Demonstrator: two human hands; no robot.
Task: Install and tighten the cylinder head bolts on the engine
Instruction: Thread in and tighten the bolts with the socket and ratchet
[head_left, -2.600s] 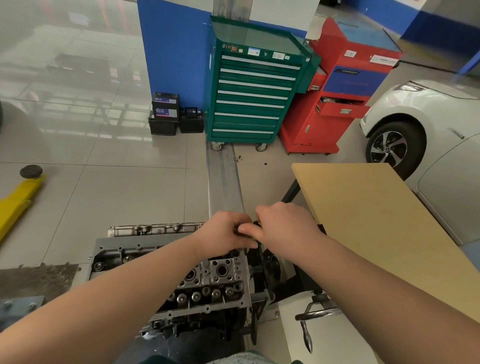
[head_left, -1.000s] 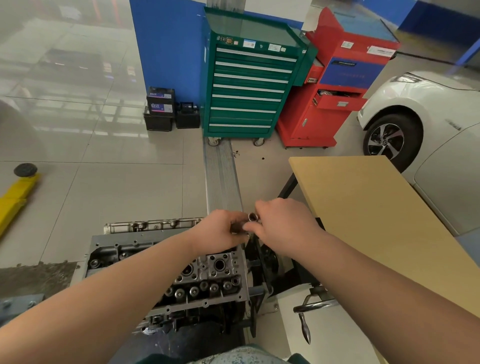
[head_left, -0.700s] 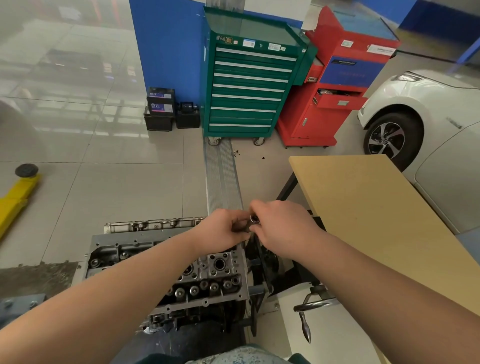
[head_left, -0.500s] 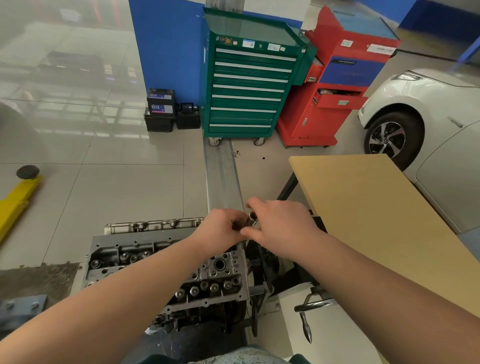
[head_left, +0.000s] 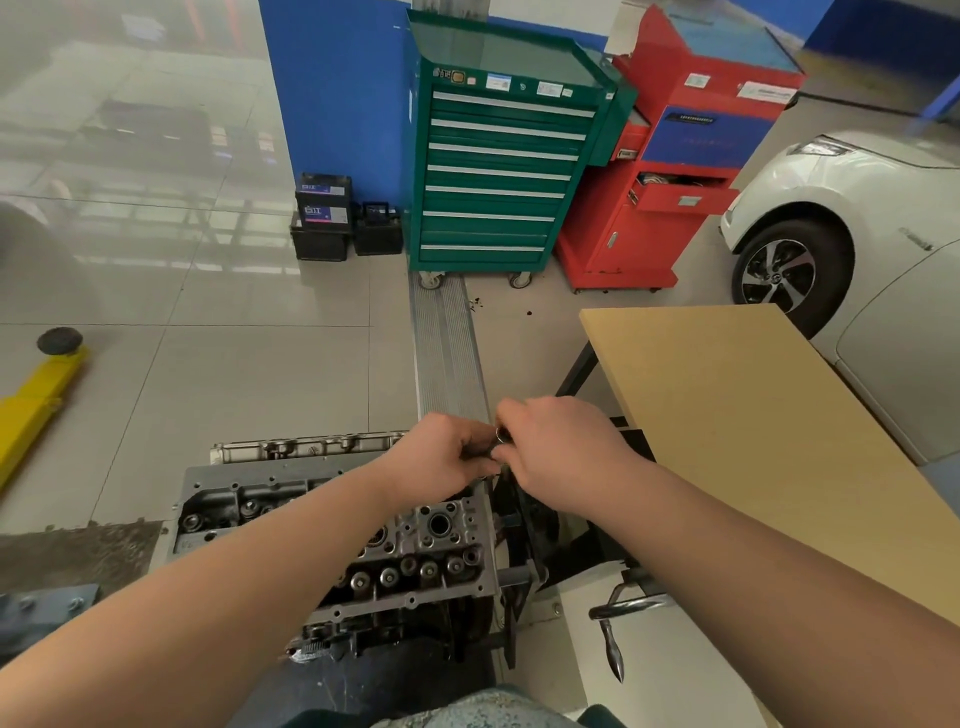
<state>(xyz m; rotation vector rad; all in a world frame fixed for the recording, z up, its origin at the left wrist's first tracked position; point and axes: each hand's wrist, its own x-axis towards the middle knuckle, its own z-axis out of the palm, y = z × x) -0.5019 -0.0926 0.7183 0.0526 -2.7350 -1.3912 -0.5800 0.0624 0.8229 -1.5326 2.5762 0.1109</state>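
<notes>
The grey cylinder head (head_left: 415, 551) sits on the engine below me, its valve springs and bolt holes facing up. Above its far right corner both my hands meet. My left hand (head_left: 441, 457) grips a dark tool handle (head_left: 475, 453), mostly hidden in the fist. My right hand (head_left: 556, 452) pinches a small shiny socket (head_left: 501, 434) at the tool's end, fingertips curled round it. No cylinder head bolts show between the hands.
A tan wooden tabletop (head_left: 737, 415) stands close on the right. A green drawer cabinet (head_left: 498, 171) and a red tool cart (head_left: 675, 171) stand ahead, a white car (head_left: 857, 218) at right. A yellow lift arm (head_left: 36, 405) lies left. A crank handle (head_left: 613, 629) hangs from the engine stand.
Both hands stay together over the head's right corner. My right hand's fingers have shifted on the socket, turning it slightly; the view has barely moved.
</notes>
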